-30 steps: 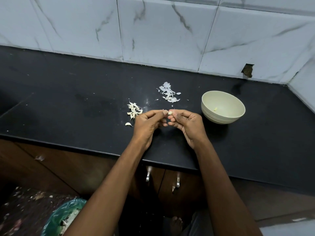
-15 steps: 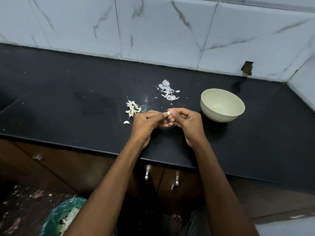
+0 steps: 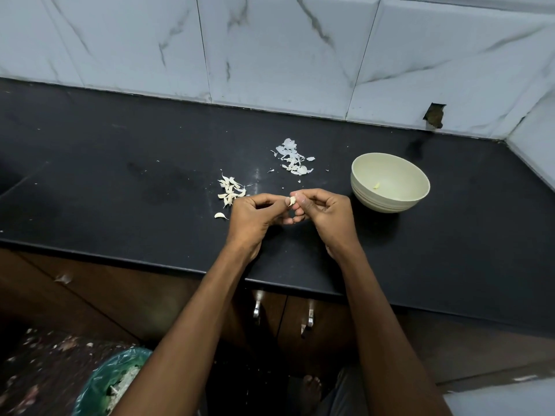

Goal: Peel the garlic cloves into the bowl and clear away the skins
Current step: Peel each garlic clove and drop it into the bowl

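Pale, partly skinned, the garlic clove (image 3: 292, 201) is sitting pinched in the right hand (image 3: 326, 216). The left hand (image 3: 255, 219) is curling its fingertips against it beside the cream bowl (image 3: 390, 182).

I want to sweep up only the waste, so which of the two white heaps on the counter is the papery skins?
The farther heap, toward the wall and nearer the bowl: thin, flat, bluish-white flakes. The cluster beside the left hand holds plump, cream, pointed cloves.

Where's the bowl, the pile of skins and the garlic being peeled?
bowl (image 3: 416, 196): head view, outer right wall.
pile of skins (image 3: 292, 159): head view, middle of heap.
garlic clove (image 3: 292, 201): head view, exposed white tip.
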Tool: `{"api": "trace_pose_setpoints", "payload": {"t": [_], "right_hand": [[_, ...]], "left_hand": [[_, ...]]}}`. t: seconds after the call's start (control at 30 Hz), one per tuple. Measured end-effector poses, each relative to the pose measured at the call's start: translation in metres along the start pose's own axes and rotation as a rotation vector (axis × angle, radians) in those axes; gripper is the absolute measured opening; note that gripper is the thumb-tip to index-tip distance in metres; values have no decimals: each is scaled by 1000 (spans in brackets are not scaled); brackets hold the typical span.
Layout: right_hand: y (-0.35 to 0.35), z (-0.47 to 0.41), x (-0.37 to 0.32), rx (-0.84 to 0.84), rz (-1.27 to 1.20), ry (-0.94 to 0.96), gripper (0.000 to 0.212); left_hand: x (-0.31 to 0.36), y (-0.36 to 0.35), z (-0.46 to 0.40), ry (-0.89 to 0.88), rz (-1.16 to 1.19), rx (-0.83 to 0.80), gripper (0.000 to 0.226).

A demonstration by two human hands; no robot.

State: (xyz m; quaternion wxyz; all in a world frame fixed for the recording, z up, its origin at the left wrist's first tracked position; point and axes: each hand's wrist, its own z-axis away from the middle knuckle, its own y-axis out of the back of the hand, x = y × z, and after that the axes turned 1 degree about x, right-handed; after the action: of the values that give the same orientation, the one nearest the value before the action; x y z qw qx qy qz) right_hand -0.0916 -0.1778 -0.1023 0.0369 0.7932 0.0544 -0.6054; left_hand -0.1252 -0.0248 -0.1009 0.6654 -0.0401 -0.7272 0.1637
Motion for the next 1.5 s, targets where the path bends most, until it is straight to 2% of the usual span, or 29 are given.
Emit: {"api": "trace_pose_setpoints", "payload": {"t": [0.1, 0.3, 0.43, 0.53, 0.67, 0.77, 0.87, 0.97, 1.13, 1.27, 1.5], "right_hand": [[1, 0, -1, -32, -46, -39, 12], [3, 0, -4, -88, -163, -143, 16], [4, -1, -8, -59, -266, -195, 18], [5, -2, -10, -42, -340, -235, 21], [6, -5, -10, -4, -426, -263, 25], [7, -7, -9, 8, -486, -277, 25], [7, -8, -8, 4, -487, -279, 22], [7, -7, -7, 5, -479, -264, 21], [5, -5, -6, 65, -416, -214, 15], [2, -5, -5, 66, -311, -186, 16], [2, -3, -3, 31, -243, -167, 22]], "left_hand": [[0, -3, 0, -28, -46, 26, 11], [-1, -7, 1, -74, -82, 81, 6], [-5, -4, -12, -72, -34, 222, 8], [-4, -2, -27, -110, -153, 269, 9], [-6, -4, -52, -171, -301, 265, 21], [-15, -6, -66, -247, -455, 249, 3], [-17, -5, -63, -262, -568, 192, 39], [-16, -2, -58, -344, -609, 162, 47], [-9, -7, -34, -272, -319, 66, 18], [-4, -9, -11, -217, -147, -59, 17], [-4, -7, -10, -173, -96, -73, 16]]}}
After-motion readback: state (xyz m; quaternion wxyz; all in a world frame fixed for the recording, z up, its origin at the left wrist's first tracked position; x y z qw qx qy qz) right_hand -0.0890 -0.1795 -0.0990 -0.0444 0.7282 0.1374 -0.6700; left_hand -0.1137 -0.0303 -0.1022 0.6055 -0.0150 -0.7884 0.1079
